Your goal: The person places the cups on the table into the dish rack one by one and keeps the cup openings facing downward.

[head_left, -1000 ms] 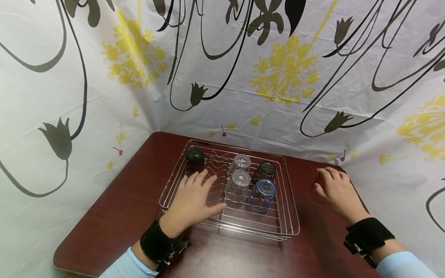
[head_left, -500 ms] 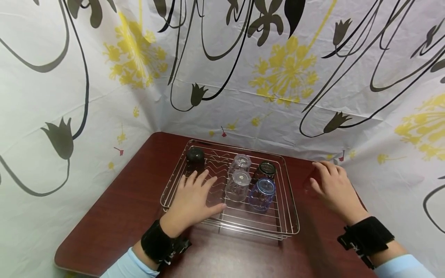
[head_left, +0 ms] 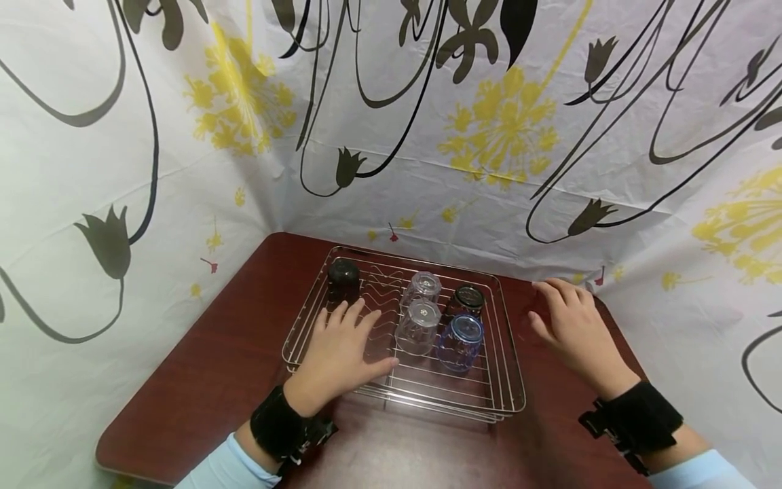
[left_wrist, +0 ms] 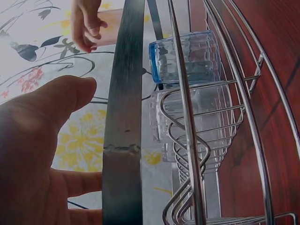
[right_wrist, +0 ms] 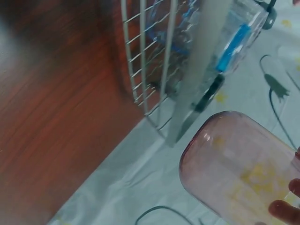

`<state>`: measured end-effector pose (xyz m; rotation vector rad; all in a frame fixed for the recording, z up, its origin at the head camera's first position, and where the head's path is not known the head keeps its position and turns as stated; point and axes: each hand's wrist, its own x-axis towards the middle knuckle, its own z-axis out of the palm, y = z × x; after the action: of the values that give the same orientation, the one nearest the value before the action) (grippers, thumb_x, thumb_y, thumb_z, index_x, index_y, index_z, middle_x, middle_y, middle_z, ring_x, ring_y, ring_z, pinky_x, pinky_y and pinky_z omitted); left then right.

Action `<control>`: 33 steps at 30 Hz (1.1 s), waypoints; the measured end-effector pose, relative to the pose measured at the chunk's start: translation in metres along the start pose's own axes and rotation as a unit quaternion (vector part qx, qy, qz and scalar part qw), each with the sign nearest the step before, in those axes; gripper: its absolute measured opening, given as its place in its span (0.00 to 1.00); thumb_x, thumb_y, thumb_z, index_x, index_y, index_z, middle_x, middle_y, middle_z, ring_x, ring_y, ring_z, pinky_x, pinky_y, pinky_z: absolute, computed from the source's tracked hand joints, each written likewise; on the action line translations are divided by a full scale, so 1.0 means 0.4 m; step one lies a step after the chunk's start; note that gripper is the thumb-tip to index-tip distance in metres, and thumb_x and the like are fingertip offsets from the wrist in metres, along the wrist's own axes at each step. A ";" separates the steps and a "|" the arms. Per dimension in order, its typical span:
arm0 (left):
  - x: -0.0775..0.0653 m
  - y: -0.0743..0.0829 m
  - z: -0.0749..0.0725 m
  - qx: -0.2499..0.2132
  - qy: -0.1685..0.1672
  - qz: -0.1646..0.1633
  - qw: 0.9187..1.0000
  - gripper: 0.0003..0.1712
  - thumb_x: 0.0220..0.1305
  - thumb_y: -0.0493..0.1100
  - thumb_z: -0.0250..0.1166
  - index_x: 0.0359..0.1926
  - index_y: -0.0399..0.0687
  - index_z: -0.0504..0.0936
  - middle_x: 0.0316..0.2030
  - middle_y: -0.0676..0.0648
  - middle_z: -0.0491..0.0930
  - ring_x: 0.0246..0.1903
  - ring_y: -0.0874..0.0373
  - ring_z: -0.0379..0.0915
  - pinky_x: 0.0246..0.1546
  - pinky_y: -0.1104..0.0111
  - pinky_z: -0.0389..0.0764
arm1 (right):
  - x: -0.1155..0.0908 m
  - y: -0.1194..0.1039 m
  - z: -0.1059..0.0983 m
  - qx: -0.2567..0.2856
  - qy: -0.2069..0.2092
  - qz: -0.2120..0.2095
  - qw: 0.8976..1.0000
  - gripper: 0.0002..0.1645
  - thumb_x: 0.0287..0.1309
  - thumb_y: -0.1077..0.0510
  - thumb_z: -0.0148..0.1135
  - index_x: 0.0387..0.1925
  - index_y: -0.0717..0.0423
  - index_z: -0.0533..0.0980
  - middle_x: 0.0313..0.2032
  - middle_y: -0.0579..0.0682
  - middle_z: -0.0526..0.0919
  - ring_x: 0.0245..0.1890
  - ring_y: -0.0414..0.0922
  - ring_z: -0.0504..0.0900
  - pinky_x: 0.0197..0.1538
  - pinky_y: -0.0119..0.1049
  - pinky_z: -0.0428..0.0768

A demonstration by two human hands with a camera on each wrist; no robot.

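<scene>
A wire dish rack (head_left: 440,401) stands on the table. My left hand (head_left: 339,356) is spread with straight fingers over its front left part; whether it touches the wires I cannot tell. Off the rack's right side, my right hand (head_left: 571,329) holds a see-through pink glass (right_wrist: 234,173), best seen in the right wrist view, its fingers (right_wrist: 283,211) at one end. Upside down on the rack's right half stand two clear glasses (head_left: 418,329), a blue glass (head_left: 461,343) and a dark glass (head_left: 467,302). A black glass (head_left: 343,277) stands at the rack's back left.
The dark red table (head_left: 201,367) extends left and in front of the rack. White patterned cloth (head_left: 391,204) hangs close behind the table and on both sides. The rack's raised rim (left_wrist: 126,117) crosses the left wrist view.
My right hand has moved left toward the rack and a little farther back, carrying the pink glass. The left hand has stayed nearly still.
</scene>
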<state>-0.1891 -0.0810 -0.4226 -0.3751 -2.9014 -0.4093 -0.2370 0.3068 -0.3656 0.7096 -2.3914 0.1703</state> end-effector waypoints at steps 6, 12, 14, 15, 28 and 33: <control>-0.002 0.000 -0.003 0.002 0.002 0.000 1.000 0.55 0.52 0.83 0.57 0.73 0.59 0.66 0.75 0.44 0.59 0.74 0.40 0.53 0.71 0.38 0.52 | 0.038 -0.044 -0.009 0.011 -0.003 -0.007 1.000 0.30 0.58 0.60 0.65 0.61 0.64 0.71 0.59 0.65 0.72 0.56 0.68 0.69 0.57 0.63 0.67; -0.008 0.003 -0.002 0.007 0.001 -0.002 1.000 0.55 0.51 0.84 0.56 0.73 0.58 0.67 0.75 0.44 0.61 0.74 0.40 0.54 0.71 0.39 0.53 | 0.068 -0.084 -0.009 0.022 -0.012 -0.022 0.999 0.31 0.58 0.59 0.65 0.62 0.62 0.71 0.60 0.65 0.72 0.57 0.67 0.69 0.59 0.62 0.67; -0.009 0.004 -0.002 0.006 0.002 0.000 1.000 0.55 0.51 0.84 0.56 0.73 0.58 0.67 0.75 0.44 0.61 0.74 0.40 0.54 0.72 0.39 0.52 | 0.076 -0.099 -0.007 0.026 -0.015 -0.028 0.999 0.30 0.58 0.59 0.65 0.62 0.62 0.71 0.60 0.64 0.72 0.57 0.67 0.69 0.59 0.62 0.67; -0.009 0.005 -0.003 0.005 0.001 -0.001 1.000 0.55 0.52 0.83 0.56 0.73 0.58 0.67 0.75 0.44 0.60 0.74 0.40 0.54 0.72 0.39 0.52 | 0.080 -0.106 -0.006 0.028 -0.016 -0.032 0.999 0.30 0.58 0.59 0.65 0.62 0.61 0.71 0.60 0.64 0.72 0.57 0.67 0.69 0.59 0.61 0.68; -0.013 0.009 0.000 -0.005 0.003 -0.002 1.000 0.57 0.52 0.84 0.55 0.74 0.57 0.65 0.75 0.44 0.60 0.74 0.40 0.54 0.72 0.39 0.52 | 0.141 -0.195 -0.001 0.044 -0.031 -0.080 0.995 0.31 0.61 0.56 0.64 0.63 0.60 0.70 0.61 0.62 0.71 0.59 0.65 0.68 0.62 0.59 0.68; -0.011 0.009 -0.004 -0.012 0.010 -0.003 1.000 0.58 0.52 0.83 0.57 0.76 0.57 0.62 0.75 0.44 0.60 0.74 0.41 0.55 0.72 0.40 0.52 | 0.158 -0.230 0.007 0.053 -0.031 -0.094 0.994 0.30 0.60 0.55 0.65 0.62 0.60 0.70 0.61 0.61 0.72 0.60 0.64 0.68 0.62 0.58 0.69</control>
<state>-0.1837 -0.0790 -0.4212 -0.3643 -2.8819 -0.4464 -0.2312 0.1997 -0.3342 0.9980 -2.3719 0.2004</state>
